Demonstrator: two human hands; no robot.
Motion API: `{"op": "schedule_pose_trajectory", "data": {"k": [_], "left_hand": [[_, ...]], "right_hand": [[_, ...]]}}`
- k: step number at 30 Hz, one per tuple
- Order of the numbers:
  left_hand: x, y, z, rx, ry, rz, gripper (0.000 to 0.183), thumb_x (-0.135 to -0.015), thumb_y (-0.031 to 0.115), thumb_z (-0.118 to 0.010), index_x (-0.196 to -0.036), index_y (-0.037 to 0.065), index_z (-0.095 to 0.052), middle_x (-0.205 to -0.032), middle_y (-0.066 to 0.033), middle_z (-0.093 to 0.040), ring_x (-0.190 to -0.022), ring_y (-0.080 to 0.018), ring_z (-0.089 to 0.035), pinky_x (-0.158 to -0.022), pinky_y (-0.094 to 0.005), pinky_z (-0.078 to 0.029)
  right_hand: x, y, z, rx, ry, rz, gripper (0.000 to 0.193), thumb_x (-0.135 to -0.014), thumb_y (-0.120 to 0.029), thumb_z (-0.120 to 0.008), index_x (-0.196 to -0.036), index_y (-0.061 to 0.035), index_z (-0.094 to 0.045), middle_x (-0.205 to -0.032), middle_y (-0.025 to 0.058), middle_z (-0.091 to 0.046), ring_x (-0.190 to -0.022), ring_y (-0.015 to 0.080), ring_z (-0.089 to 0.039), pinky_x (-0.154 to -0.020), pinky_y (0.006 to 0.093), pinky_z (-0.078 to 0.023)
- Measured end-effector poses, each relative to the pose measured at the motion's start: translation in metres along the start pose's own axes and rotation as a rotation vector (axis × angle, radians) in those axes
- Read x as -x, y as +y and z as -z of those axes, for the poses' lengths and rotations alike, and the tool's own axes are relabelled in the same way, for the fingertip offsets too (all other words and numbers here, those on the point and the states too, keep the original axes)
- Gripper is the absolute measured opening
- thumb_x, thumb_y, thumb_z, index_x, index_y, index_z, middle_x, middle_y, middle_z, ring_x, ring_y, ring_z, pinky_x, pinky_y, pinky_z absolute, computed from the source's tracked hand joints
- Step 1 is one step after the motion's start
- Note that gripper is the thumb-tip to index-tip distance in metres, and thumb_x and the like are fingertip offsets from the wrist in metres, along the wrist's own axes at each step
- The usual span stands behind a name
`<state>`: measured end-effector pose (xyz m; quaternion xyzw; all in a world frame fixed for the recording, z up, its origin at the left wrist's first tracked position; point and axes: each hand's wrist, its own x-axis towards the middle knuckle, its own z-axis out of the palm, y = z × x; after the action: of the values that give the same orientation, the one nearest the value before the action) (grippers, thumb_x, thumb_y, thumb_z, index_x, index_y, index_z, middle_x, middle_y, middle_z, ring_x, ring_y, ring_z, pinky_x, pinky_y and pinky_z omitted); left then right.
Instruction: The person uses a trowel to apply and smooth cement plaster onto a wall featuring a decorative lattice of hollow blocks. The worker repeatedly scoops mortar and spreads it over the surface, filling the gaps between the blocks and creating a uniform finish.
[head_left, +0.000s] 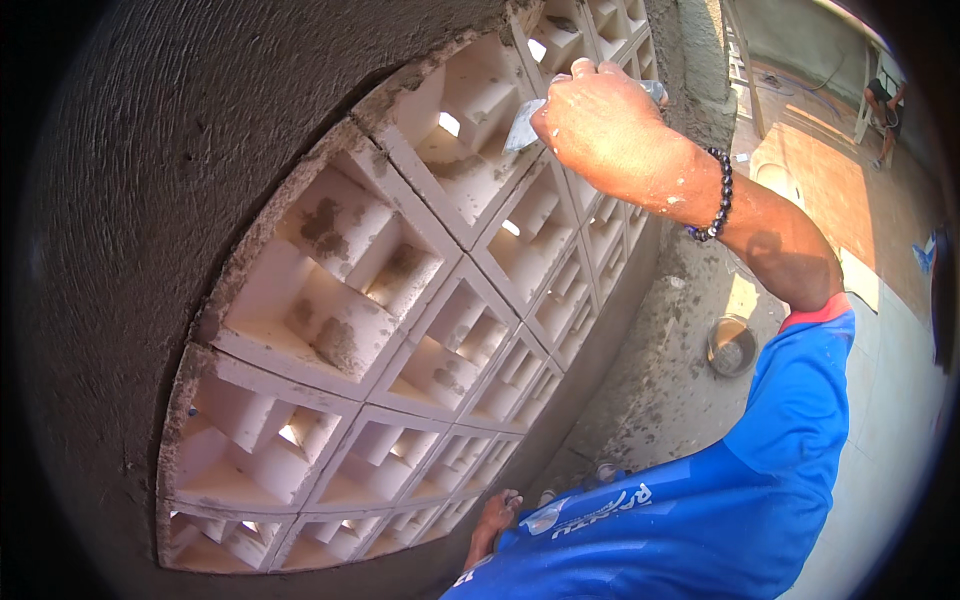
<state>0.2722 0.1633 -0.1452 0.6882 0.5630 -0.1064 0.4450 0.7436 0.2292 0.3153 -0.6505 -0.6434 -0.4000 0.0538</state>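
My right hand (600,125) is closed around the handle of a putty knife, with a bead bracelet on the wrist and pale specks on the skin. The putty knife's flat grey blade (525,127) points left, close to the upper blocks of a pale breeze-block wall (405,240). Grey mortar smears mark the blocks' recessed faces, and light comes through several openings. Low down, beside the lower blocks, my left hand (496,512) has its fingers curled; whether anything is in them is hidden.
Dark wet-looking plaster (190,130) borders the blocks on the left. A round bucket (732,346) stands on the mortar-splattered floor (650,400). Beyond are a brown board (815,175), a ladder-like frame (742,70) and another person (884,115) at the far right.
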Motion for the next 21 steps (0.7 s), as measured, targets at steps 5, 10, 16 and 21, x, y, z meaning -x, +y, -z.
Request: {"op": "schedule_pose_trajectory", "data": {"k": [5,10,16,21], "left_hand": [[0.0,0.024,-0.004,-0.014,-0.03,0.005,0.043,-0.092,0.032,-0.061,-0.124,0.003,-0.06,-0.12,-0.0206,-0.064,-0.114,-0.0324,-0.061,-0.096,-0.0407,-0.046],[0.003,0.023,-0.013,0.046,-0.072,0.001,0.042,-0.092,0.03,-0.061,-0.123,0.003,-0.06,-0.118,-0.0204,-0.065,-0.112,-0.032,-0.062,-0.094,-0.0407,-0.047],[-0.002,0.034,-0.006,0.039,-0.05,0.009,0.042,-0.092,0.03,-0.061,-0.123,0.002,-0.059,-0.115,-0.0208,-0.066,-0.108,-0.0334,-0.063,-0.092,-0.041,-0.048],[-0.017,0.016,-0.005,0.028,-0.046,0.004,0.043,-0.092,0.031,-0.061,-0.124,0.002,-0.059,-0.116,-0.021,-0.065,-0.11,-0.0341,-0.062,-0.094,-0.0408,-0.047]], "right_hand": [[-0.009,0.002,-0.013,-0.014,-0.037,0.051,0.008,-0.072,-0.009,-0.065,-0.077,-0.0103,-0.071,-0.069,0.0078,-0.065,-0.077,0.0263,-0.068,-0.064,0.036,-0.054],[-0.035,-0.019,-0.012,-0.007,-0.361,0.115,0.013,-0.075,-0.01,-0.066,-0.086,-0.0143,-0.072,-0.074,0.0054,-0.068,-0.079,0.025,-0.07,-0.063,0.033,-0.056],[-0.047,-0.011,0.001,0.166,-0.439,0.225,0.02,-0.074,-0.009,-0.066,-0.094,-0.0126,-0.07,-0.081,0.0059,-0.069,-0.079,0.0226,-0.07,-0.063,0.0346,-0.056],[-0.024,0.039,0.043,0.071,-0.527,0.156,0.023,-0.071,-0.004,-0.066,-0.095,-0.0076,-0.067,-0.082,0.0111,-0.066,-0.081,0.0285,-0.068,-0.063,0.0369,-0.054]]}}
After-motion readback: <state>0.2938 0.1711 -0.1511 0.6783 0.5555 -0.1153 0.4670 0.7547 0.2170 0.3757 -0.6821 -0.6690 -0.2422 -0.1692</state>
